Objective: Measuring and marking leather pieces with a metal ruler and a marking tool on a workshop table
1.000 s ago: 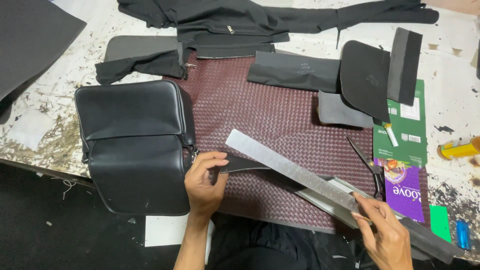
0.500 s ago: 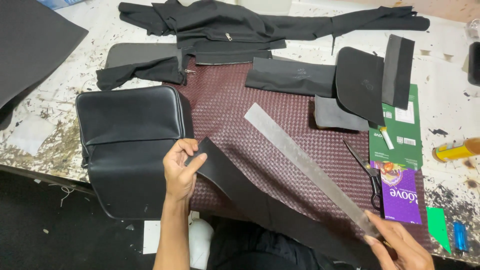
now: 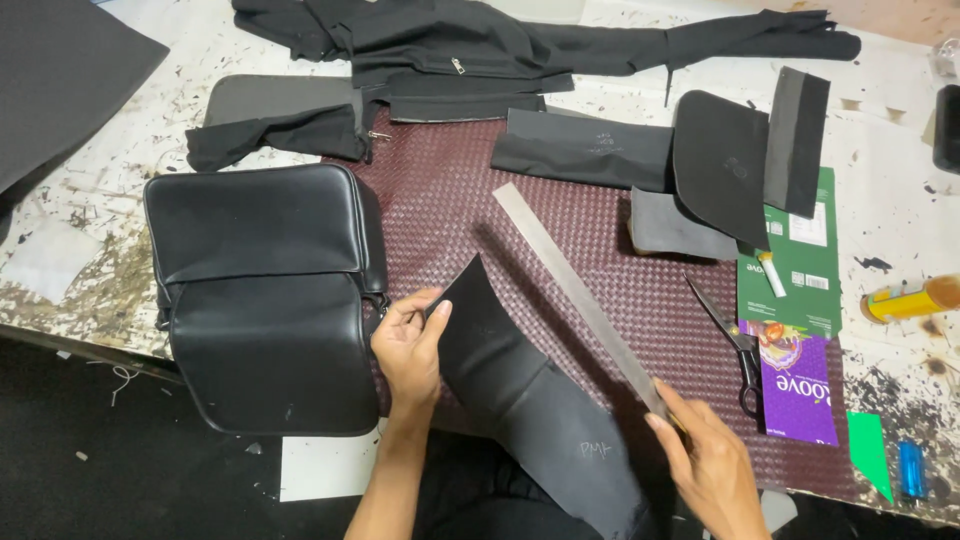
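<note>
My left hand (image 3: pixel 408 345) pinches the upper edge of a long black leather strip (image 3: pixel 520 385), which curls up off the dark red woven mat (image 3: pixel 450 200) and runs down toward my lap. My right hand (image 3: pixel 705 465) grips the near end of a long steel ruler (image 3: pixel 575 290). The ruler lies diagonally across the mat, just right of the strip. A black leather bag (image 3: pixel 265 290) rests at the table's front left, its side next to my left hand.
Black scissors (image 3: pixel 730 335) lie right of the ruler, beside a green and purple carton (image 3: pixel 795 310). Black leather and fabric pieces (image 3: pixel 600 150) cover the back of the mat. A yellow tube (image 3: pixel 912 298), green scrap (image 3: pixel 868 450) and blue lighter (image 3: pixel 911 468) sit at right.
My left hand has lifted the black strip from under the ruler and turned it up on edge. The ruler has swung away from the strip, with my right hand still on its near end.
</note>
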